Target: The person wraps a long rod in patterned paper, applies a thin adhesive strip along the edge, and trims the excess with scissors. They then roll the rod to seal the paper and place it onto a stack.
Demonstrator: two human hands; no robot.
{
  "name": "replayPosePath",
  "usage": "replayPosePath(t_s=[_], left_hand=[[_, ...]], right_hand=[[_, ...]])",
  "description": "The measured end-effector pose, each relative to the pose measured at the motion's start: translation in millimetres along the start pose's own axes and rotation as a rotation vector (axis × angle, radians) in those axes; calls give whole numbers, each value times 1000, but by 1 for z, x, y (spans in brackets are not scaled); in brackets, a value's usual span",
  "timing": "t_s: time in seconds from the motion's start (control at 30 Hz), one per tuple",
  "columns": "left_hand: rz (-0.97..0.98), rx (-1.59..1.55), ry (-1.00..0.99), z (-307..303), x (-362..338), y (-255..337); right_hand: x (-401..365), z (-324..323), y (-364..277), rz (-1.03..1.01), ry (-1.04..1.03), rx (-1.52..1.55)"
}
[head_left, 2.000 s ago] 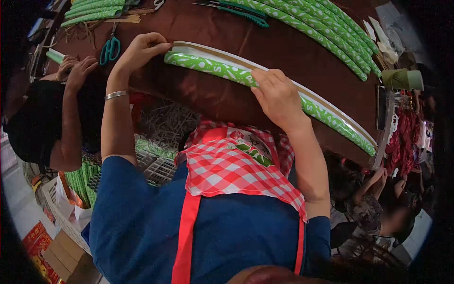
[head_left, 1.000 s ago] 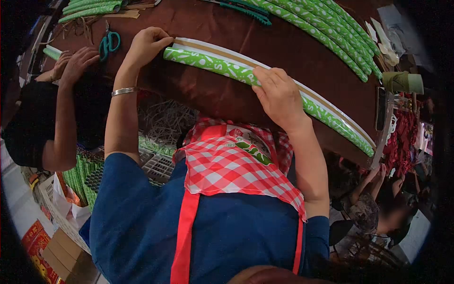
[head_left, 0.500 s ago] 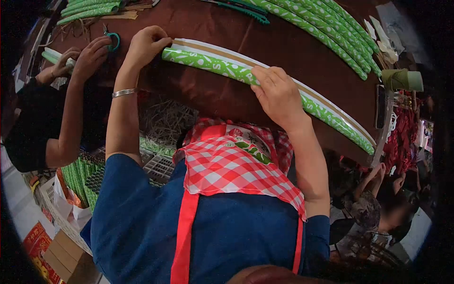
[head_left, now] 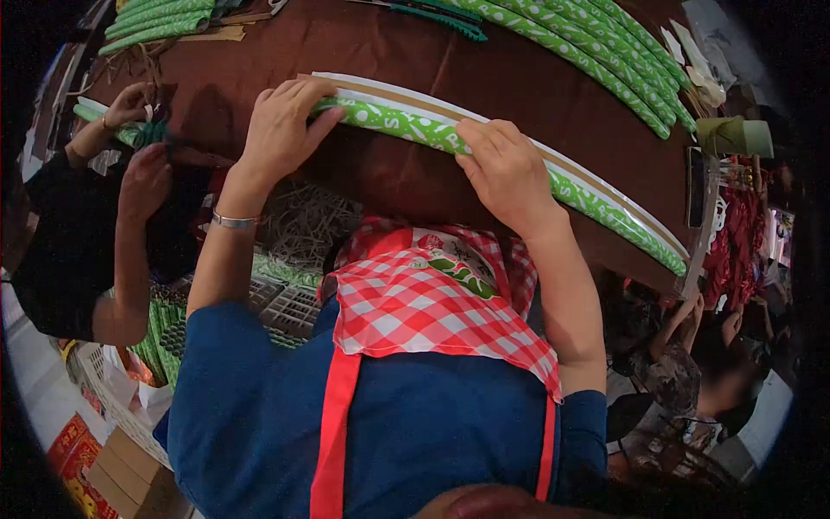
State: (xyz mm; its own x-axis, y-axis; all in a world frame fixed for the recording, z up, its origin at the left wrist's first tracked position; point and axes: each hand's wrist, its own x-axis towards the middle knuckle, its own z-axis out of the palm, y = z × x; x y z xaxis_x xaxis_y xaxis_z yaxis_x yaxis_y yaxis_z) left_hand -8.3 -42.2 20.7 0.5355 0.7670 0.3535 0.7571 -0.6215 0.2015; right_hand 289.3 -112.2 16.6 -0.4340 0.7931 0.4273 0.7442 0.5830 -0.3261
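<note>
A long roll of green wrapping paper (head_left: 402,123) with white print lies across the table in front of me. A tan strip and a white edge (head_left: 415,93) run along its far side. My left hand (head_left: 284,134) grips the roll's left end, fingers over the far edge and thumb on the near side, covering that end. My right hand (head_left: 506,169) is closed over the middle of the roll, its fingers bent and pressed onto the paper. The right part of the roll reaches to the table's right edge.
More green rolls (head_left: 596,65) lie at the back right, and others (head_left: 160,22) at the back left. A green tape roll (head_left: 735,138) stands at the right edge. On the left, a co-worker's hands (head_left: 143,177) hold a teal-handled tool. The brown tabletop (head_left: 372,43) has a teal-green item (head_left: 441,22) at the back.
My left hand has moved right and down onto the roll's left end, its thumb now over the paper. My right hand stays almost in place. The co-worker has picked up the teal-handled scissors.
</note>
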Motion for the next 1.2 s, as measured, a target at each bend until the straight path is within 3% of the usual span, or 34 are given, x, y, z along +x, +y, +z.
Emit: replayPosePath(t_s=[0.13,0.23,0.37,0.7,0.87,1.0,1.07,1.2], left_hand=[[-76,61,-36,-5,-5,-4],[8,122,53,-3,-4,-5],[43,96,19,0,-1,1],[-117,123,-58,-15,-17,-23],[26,144,138,-13,-3,2],[241,-77,-14,3,24,48],[237,-143,-133,19,27,56],[277,-100,-175,23,32,58]], right_hand=[[-2,-2,-1,14,-23,15],[-1,-2,0,23,-46,33],[-2,-2,0,15,-49,29],[-3,0,1,17,-36,22],[-3,1,0,4,-5,-2],[-5,6,2,-15,14,-30],[-6,9,1,-8,45,-70],[-11,14,3,-50,98,-183]])
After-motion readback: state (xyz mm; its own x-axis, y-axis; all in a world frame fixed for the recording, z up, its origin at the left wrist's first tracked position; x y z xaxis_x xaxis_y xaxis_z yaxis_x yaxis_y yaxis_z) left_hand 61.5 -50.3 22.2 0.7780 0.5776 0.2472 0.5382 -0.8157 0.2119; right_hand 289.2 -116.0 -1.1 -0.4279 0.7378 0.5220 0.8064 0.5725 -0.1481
